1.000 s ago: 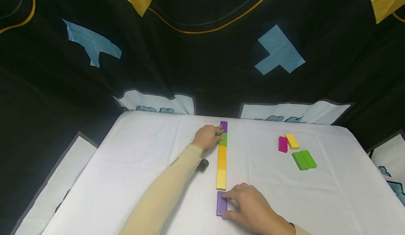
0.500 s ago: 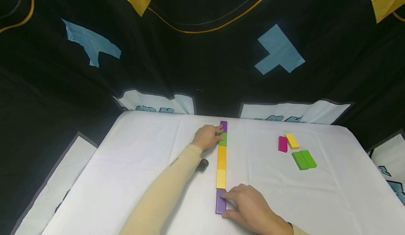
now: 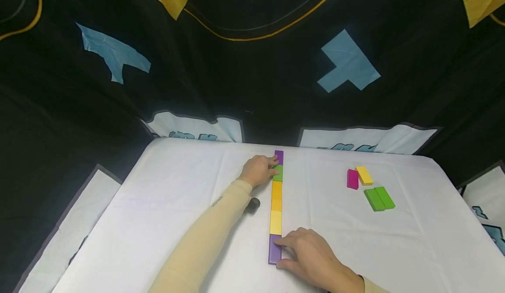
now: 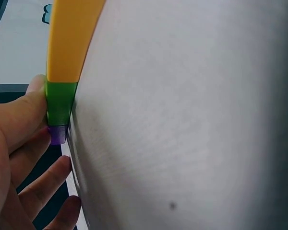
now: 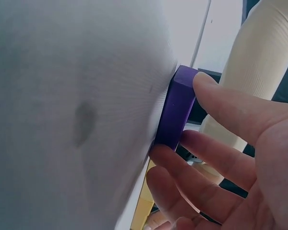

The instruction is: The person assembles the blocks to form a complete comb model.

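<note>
A straight row of flat wooden-looking blocks runs away from me in the head view: purple point(image 3: 279, 155), green point(image 3: 279, 175), orange point(image 3: 276, 196), pale yellow point(image 3: 275, 223) and a nearer purple block point(image 3: 274, 255). My left hand point(image 3: 255, 171) rests its fingertips on the far purple block and its thumb on the green one, fingers fairly straight. With thumb and fingers, my right hand point(image 3: 311, 254) holds the near purple block point(image 5: 176, 108), which now meets the pale yellow one. In the left wrist view, the green block point(image 4: 61, 103) sits beside my left thumb.
Toward the right of the white-covered table point(image 3: 335, 227) lie a magenta block point(image 3: 353, 179), a yellow block point(image 3: 364, 176) and two green blocks point(image 3: 379, 199) side by side. A small dark object point(image 3: 253, 205) shows by my left wrist. Black patterned cloth point(image 3: 244, 78) surrounds the table.
The near purple block has slid away from me with my right hand, closing its gap to the pale yellow block. My left hand has stayed in place.
</note>
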Tool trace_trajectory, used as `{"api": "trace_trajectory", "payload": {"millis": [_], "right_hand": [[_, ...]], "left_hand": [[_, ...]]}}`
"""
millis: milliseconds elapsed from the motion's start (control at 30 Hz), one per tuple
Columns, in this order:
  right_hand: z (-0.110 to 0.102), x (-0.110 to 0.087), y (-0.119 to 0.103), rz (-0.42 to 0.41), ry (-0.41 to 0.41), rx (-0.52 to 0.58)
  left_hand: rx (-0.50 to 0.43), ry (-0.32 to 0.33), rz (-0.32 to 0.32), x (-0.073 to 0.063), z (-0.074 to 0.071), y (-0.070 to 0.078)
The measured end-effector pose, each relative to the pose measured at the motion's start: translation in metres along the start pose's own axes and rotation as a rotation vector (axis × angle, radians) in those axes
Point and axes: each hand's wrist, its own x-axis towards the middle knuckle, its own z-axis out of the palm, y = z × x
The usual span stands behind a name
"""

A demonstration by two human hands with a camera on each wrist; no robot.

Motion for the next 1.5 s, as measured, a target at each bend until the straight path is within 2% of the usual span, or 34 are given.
{"api": "trace_trajectory", "payload": {"millis": [633, 733, 833, 933, 1133, 1267, 1500], "right_hand": [[0.0, 0.0, 0.0, -0.011, -0.031, -0.008], [0.0, 0.001, 0.001, -0.001, -0.035, 0.0], [-0.003, 0.001, 0.004, 0.054, -0.061, 0.043], [-0.01, 0.0, 0.008, 0.112, -0.025, 0.081], [-0.033, -0.003, 0.025, 0.201, 0.13, 0.087], [-0.049, -0.004, 0.044, 0.209, 0.227, 0.102], [-0.074, -0.007, 0.082, 0.181, 0.343, 0.08]], "left_hand": [[0.005, -0.002, -0.003, 0.0, 0.0, 0.0], [0.004, 0.0, -0.004, 0.001, 0.001, -0.001], [0.001, -0.002, -0.003, 0.001, 0.001, -0.001], [0.001, -0.003, 0.001, 0.001, 0.001, -0.001], [0.005, -0.013, 0.001, 0.001, -0.001, -0.001], [0.002, -0.017, -0.004, 0.002, 0.0, -0.001], [0.002, -0.013, -0.004, 0.002, 0.001, -0.001]]}}
